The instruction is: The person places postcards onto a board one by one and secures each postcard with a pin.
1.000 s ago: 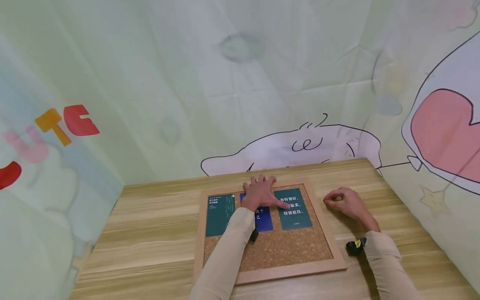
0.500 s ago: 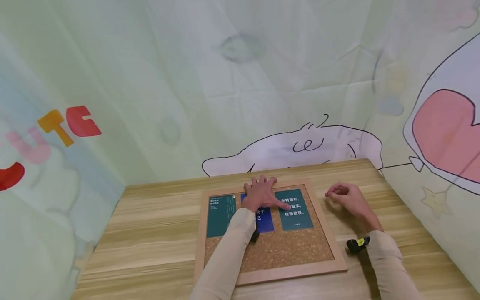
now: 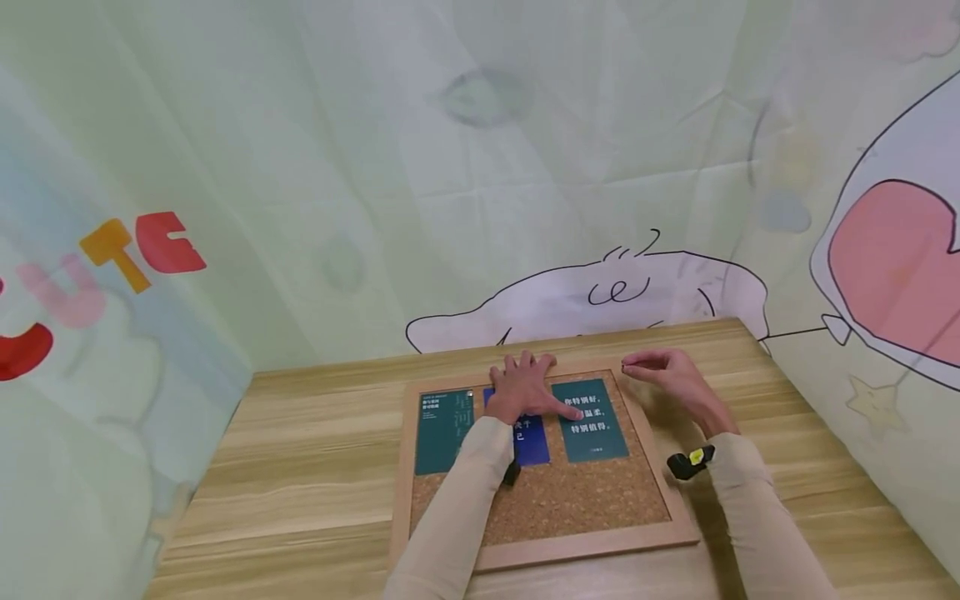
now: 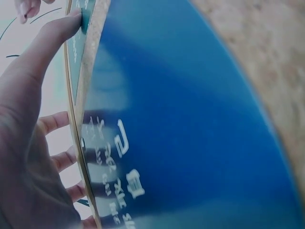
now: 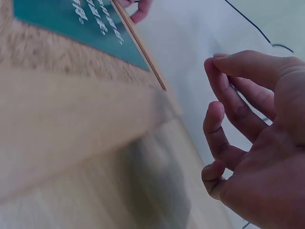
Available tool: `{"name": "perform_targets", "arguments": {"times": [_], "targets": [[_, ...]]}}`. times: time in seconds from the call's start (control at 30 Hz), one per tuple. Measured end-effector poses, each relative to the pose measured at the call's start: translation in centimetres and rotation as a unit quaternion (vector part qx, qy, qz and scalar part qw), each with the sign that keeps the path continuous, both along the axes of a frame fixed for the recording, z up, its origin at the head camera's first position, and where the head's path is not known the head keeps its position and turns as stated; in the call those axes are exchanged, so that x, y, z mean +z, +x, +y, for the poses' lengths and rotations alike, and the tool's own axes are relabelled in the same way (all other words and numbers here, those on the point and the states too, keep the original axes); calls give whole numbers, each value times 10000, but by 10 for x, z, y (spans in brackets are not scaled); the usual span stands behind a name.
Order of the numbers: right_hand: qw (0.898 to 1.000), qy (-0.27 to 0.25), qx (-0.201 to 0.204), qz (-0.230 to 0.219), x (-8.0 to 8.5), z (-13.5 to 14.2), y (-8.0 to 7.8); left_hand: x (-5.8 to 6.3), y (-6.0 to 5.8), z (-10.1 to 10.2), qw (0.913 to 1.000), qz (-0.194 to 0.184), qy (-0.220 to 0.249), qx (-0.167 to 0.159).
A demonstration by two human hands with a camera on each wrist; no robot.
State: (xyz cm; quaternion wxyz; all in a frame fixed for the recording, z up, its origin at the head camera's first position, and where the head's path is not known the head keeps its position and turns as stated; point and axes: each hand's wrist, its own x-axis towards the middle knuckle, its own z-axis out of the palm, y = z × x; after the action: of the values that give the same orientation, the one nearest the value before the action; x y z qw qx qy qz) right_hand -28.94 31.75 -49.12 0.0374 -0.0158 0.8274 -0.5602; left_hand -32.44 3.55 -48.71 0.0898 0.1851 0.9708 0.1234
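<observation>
A wood-framed corkboard (image 3: 577, 504) lies on the table with a dark green card (image 3: 435, 437), a blue card (image 3: 533, 448) and a teal card (image 3: 597, 443) on it. My left hand (image 3: 521, 393) spreads over the blue card, fingers across the board's far edge and thumb pressing the teal card (image 4: 87, 16). Just past the board's far right corner, my right hand (image 3: 672, 382) pinches a tiny dark pushpin (image 3: 624, 364) between thumb and index finger. The fingertips hide most of the pushpin. The other right fingers (image 5: 221, 138) are curled loosely.
A small pushpin (image 3: 470, 393) sits at the top right corner of the dark green card. The wooden table (image 3: 315, 450) extends on both sides of the board. A printed curtain (image 3: 337, 208) hangs behind the table and at both sides.
My right hand has lifted and moved left and away from me, from beside the board to its far right corner. The left hand has stayed in place.
</observation>
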Motion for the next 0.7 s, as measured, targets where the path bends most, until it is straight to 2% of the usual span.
{"name": "perform_targets", "arguments": {"times": [0.13, 0.23, 0.43, 0.53, 0.7], "targets": [[9996, 170, 190, -84, 2, -12, -6, 0, 0, 1, 10000, -16, -13, -8], [9973, 636, 371, -64, 3, -19, -9, -1, 0, 1, 10000, -23, -11, -20], [9840, 1528, 914, 31, 6, -30, -13, -1, 1, 2, 10000, -53, 36, 16], [9773, 1754, 1189, -20, 7, -34, -15, 0, 1, 1, 10000, -42, 47, 29], [9687, 2022, 1406, -324, 11, -40, -20, 0, 1, 1, 10000, -39, 19, 38]]}}
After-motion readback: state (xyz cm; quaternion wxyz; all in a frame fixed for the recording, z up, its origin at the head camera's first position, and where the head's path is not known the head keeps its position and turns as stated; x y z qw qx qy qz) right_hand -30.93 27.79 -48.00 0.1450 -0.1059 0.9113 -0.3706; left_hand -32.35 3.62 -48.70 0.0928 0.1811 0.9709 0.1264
